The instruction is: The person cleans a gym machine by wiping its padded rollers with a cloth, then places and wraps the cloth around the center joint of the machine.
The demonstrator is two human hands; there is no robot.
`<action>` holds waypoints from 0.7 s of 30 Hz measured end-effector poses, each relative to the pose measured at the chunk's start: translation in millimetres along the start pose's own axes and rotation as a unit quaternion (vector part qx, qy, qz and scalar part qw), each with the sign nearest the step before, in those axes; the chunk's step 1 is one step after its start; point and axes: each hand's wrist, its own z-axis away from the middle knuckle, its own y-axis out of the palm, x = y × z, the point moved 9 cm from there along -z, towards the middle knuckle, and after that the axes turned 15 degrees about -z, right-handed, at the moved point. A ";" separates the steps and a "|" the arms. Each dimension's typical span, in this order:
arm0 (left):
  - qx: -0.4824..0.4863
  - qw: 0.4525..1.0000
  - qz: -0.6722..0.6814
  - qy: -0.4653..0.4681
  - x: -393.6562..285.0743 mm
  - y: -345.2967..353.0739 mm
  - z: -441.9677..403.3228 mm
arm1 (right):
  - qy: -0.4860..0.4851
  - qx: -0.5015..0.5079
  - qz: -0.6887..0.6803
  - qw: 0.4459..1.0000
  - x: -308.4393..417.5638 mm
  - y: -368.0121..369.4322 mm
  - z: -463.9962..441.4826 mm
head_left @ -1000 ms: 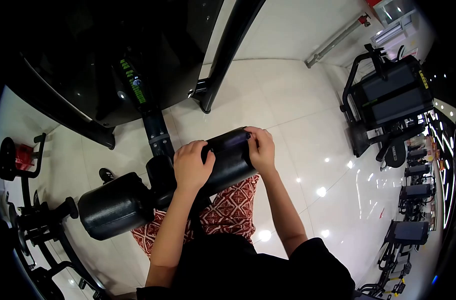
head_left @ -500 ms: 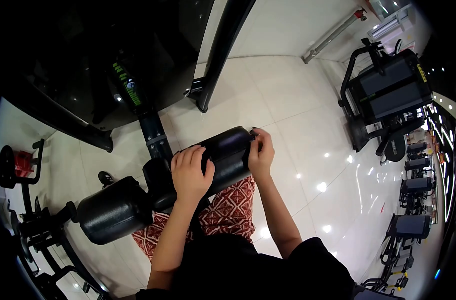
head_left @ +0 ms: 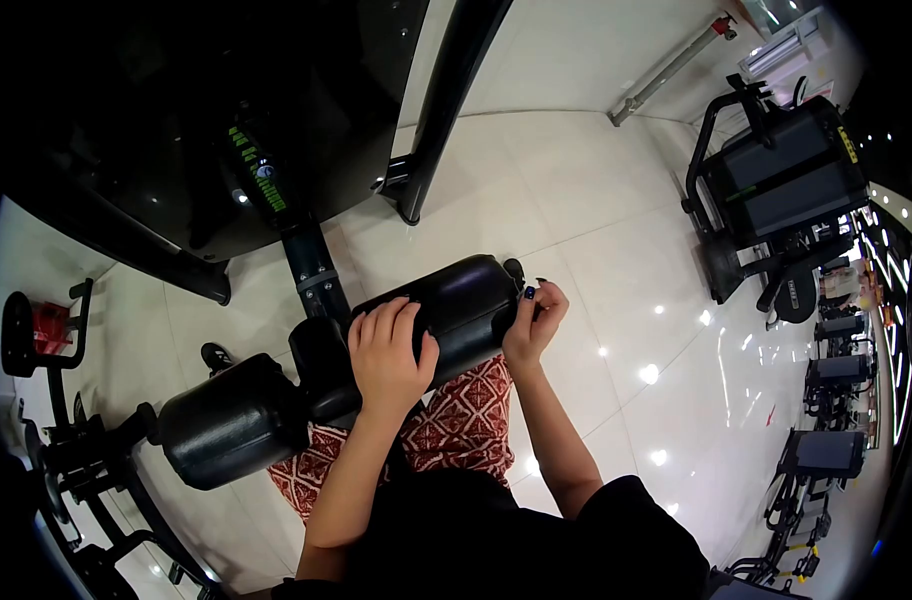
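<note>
A black padded roller (head_left: 466,305) on an exercise machine lies across my thighs, which are in red-and-white patterned trousers (head_left: 466,425). My left hand (head_left: 388,345) rests on top of the roller near its inner end, fingers draped over it and thumb apart. Beside the roller's right end is my right hand (head_left: 536,325), fingers loosely bent, thumb and fingertips apart and dark nail polish showing. Nothing is visible in it. A second black roller (head_left: 234,422) extends to the left, past the central post (head_left: 321,290).
Ahead stands the machine's dark panel (head_left: 306,120) with a slanted black frame leg (head_left: 436,120). A treadmill-like machine (head_left: 776,190) is at the right, with several more behind it. More equipment (head_left: 86,460) stands at the left. The glossy tiled floor (head_left: 626,290) reflects lights.
My right hand has lifted away from the roller's end, its fingers shifting outward to the right. My left hand stays on the roller. The view has shifted slightly.
</note>
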 end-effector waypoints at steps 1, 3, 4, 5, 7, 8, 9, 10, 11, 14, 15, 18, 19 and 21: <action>0.001 1.000 0.000 0.001 0.5 -0.1 -0.2 | 0.000 -0.001 0.000 1.000 -6.1 -4.4 0.4; 0.003 1.000 0.004 0.004 0.3 0.2 -0.8 | -0.059 0.109 0.085 0.989 -8.6 5.1 3.4; 0.003 1.000 0.006 0.005 0.1 0.1 -1.0 | -0.017 0.097 0.096 0.990 -9.7 5.4 0.6; 0.002 1.000 0.009 0.003 0.7 -0.3 -1.2 | -0.018 0.097 0.098 0.990 -3.4 9.2 -0.9; 0.000 1.000 0.010 0.000 0.4 -0.7 -1.9 | 0.108 -0.038 0.007 0.993 -10.0 -5.5 -3.4; 0.001 1.000 0.010 -0.001 0.7 0.3 -2.0 | 0.070 -0.080 -0.032 0.994 -11.0 -10.6 -1.0; 0.002 1.000 0.010 -0.002 1.4 0.4 -2.2 | 0.071 -0.080 -0.034 0.994 -14.4 -9.9 0.9; 0.000 1.000 0.006 -0.001 1.0 -0.9 -2.3 | 0.011 -0.025 -0.031 0.999 -5.0 -2.2 0.5; 0.001 1.000 0.005 0.000 1.5 -1.6 -2.6 | -0.050 0.029 -0.027 0.998 3.0 3.2 1.4; -0.005 1.000 0.015 0.000 0.8 -2.0 -4.5 | -0.019 0.118 0.038 0.992 -6.9 9.1 -3.0; -0.002 1.000 0.018 -0.004 2.8 -0.9 -5.3 | 0.040 0.117 0.059 0.991 -12.8 10.0 -4.5; 0.004 1.000 0.022 -0.012 5.8 2.1 -8.2 | 0.079 -0.051 -0.005 0.996 -8.6 -0.6 -11.4; 0.008 1.000 0.024 -0.015 7.6 2.7 -8.8 | 0.055 -0.076 -0.030 0.995 -14.1 -5.0 -6.4; 0.012 1.000 0.022 -0.014 8.3 1.9 -9.0 | -0.018 0.028 -0.002 0.999 -14.0 3.0 -5.7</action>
